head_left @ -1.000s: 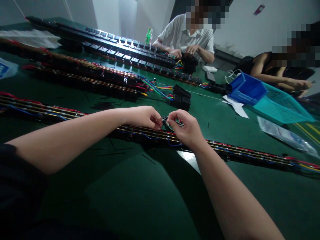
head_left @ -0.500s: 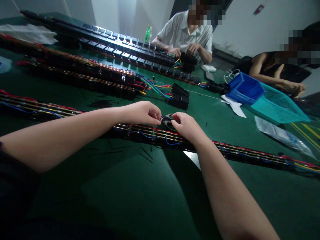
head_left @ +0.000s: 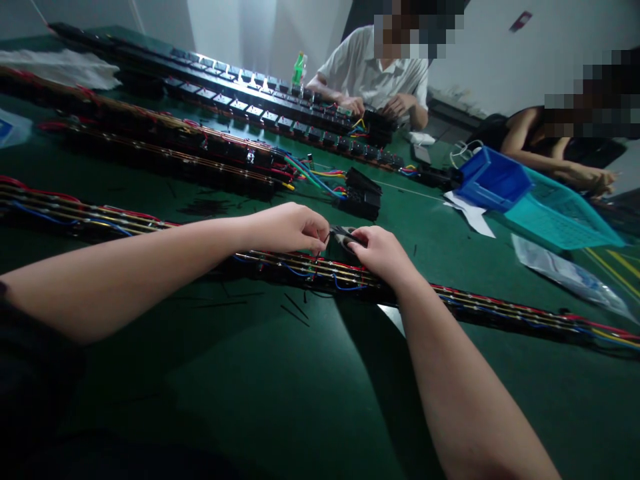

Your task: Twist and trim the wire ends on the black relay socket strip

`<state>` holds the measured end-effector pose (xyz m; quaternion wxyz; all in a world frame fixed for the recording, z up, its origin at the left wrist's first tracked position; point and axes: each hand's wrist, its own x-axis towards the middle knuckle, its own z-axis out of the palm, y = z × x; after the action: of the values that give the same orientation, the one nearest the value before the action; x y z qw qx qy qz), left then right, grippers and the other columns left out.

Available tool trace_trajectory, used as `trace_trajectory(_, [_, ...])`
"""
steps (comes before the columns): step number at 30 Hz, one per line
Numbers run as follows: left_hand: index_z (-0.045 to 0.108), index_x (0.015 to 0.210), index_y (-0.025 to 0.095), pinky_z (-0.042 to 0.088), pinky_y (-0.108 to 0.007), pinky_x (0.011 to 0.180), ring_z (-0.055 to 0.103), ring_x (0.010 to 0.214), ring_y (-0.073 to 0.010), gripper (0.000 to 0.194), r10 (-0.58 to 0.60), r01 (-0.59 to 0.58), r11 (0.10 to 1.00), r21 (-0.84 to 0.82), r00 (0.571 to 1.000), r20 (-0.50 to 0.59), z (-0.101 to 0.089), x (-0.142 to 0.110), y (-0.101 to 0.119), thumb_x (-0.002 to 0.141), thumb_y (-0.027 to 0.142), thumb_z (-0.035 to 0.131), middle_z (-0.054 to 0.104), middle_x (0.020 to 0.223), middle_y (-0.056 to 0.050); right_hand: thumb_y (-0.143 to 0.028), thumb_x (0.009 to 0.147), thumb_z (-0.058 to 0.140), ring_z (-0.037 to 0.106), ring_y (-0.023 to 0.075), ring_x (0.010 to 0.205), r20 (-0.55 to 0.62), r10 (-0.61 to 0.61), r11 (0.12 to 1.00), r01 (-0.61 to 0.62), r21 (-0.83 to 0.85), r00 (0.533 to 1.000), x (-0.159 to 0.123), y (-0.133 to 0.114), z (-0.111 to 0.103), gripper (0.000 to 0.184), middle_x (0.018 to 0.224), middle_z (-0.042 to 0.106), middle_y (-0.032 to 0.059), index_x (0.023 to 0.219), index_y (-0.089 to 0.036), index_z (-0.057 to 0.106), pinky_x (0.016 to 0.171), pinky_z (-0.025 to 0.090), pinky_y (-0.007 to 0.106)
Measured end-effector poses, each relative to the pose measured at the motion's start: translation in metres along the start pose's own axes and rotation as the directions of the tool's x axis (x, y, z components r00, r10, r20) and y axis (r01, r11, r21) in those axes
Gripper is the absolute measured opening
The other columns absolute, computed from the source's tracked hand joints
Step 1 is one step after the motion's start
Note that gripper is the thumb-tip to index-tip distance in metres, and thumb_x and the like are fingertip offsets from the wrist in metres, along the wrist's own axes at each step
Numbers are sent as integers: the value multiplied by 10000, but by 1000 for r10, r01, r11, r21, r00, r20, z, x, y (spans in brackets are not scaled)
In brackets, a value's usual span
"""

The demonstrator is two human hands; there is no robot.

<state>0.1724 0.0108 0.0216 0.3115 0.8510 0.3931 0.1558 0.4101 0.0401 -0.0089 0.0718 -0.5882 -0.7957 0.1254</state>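
My left hand [head_left: 305, 230] is closed in a pinch over the near wired bar, with a thin black strip [head_left: 328, 239] at its fingertips. Just to the right, my right hand [head_left: 377, 253] has thumb and fingers closed on a dark grey looped tool [head_left: 342, 233] that looks like scissors, partly hidden by the fingers. Both hands are above a long black bar [head_left: 345, 277] with brass-coloured rails and red and blue wires. Several loose black strips [head_left: 295, 308] lie in front of the bar.
More wired bars [head_left: 165, 133] lie across the green table [head_left: 280, 400]. A black connector block [head_left: 363, 200], a blue bin [head_left: 493, 180], a turquoise basket [head_left: 565, 217] and a plastic bag [head_left: 570, 273] lie beyond. Two people [head_left: 370, 73] work at the far side.
My left hand's fingers have turned down slightly towards the bar. My right hand has closed more around the looped tool, whose loops show at a different angle.
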Motion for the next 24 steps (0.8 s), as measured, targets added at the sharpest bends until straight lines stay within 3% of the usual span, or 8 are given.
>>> trace_trajectory(3, [708, 841, 163, 382, -226, 651, 574, 690, -105, 185, 46, -43, 996, 78, 998, -36, -1, -1, 2, 839, 302, 585, 681, 771, 9, -250, 839, 585, 645, 230, 962, -56, -6, 999, 8, 31, 998, 1, 5, -1, 294, 1090, 703, 121, 1108, -137, 619, 845, 481, 332])
trace_trajectory(6, [716, 854, 165, 393, -228, 671, 595, 723, -108, 180, 84, -75, 986, 152, 995, -50, -6, -2, 4, 841, 287, 585, 697, 807, 3, -337, 809, 639, 642, 225, 1010, -37, -31, 997, 33, 69, 999, -1, 9, -10, 433, 1154, 680, 98, 1194, -166, 543, 883, 492, 336])
trace_trajectory(8, [718, 855, 167, 401, -229, 682, 607, 743, -112, 176, 76, -68, 983, 168, 996, -47, -10, -4, 5, 836, 284, 588, 703, 822, 1, -466, 728, 717, 622, 278, 1071, 24, -9, 999, 8, 39, 1000, -4, 11, -19, 616, 1217, 649, 129, 1231, -170, 521, 920, 491, 394])
trace_trajectory(11, [717, 853, 171, 400, -236, 675, 611, 736, -115, 179, 37, -29, 983, 182, 999, -40, -13, -5, 4, 833, 284, 580, 704, 822, 1, -586, 627, 757, 602, 317, 1098, 229, 35, 999, -30, -25, 973, -11, 12, -35, 793, 1268, 611, 147, 1266, -184, 513, 917, 498, 424])
trace_trajectory(14, [718, 860, 173, 390, -246, 656, 607, 728, -120, 185, -8, 16, 979, 205, 999, -38, -14, -6, 3, 825, 276, 569, 705, 827, -4, -630, 672, 708, 645, 266, 997, 464, 14, 1000, -18, 3, 886, -19, 7, -52, 699, 1152, 680, 70, 1231, -233, 574, 838, 514, 358])
trace_trajectory(16, [720, 866, 175, 382, -249, 638, 602, 709, -121, 196, -38, 43, 975, 217, 999, -31, -15, -6, 2, 821, 275, 558, 706, 823, -8, -651, 691, 687, 661, 249, 948, 550, 41, 999, -40, -13, 834, -23, 2, -62, 617, 1088, 711, 44, 1150, -243, 636, 779, 512, 327])
trace_trajectory(22, [727, 859, 180, 377, -255, 628, 585, 666, -120, 216, -103, 102, 966, 236, 995, -8, -15, -6, 1, 808, 269, 536, 709, 819, -17, -686, 685, 671, 678, 248, 874, 654, 151, 987, -79, -138, 741, -33, -9, -86, 570, 979, 737, 42, 1026, -231, 701, 688, 491, 319])
trace_trajectory(24, [722, 858, 178, 374, -250, 626, 586, 670, -118, 209, -106, 104, 967, 230, 994, -6, -15, -5, 0, 806, 264, 539, 708, 820, -16, -667, 674, 686, 679, 249, 866, 659, 158, 986, -76, -151, 736, -35, -8, -89, 535, 961, 740, 31, 1001, -244, 712, 687, 493, 322])
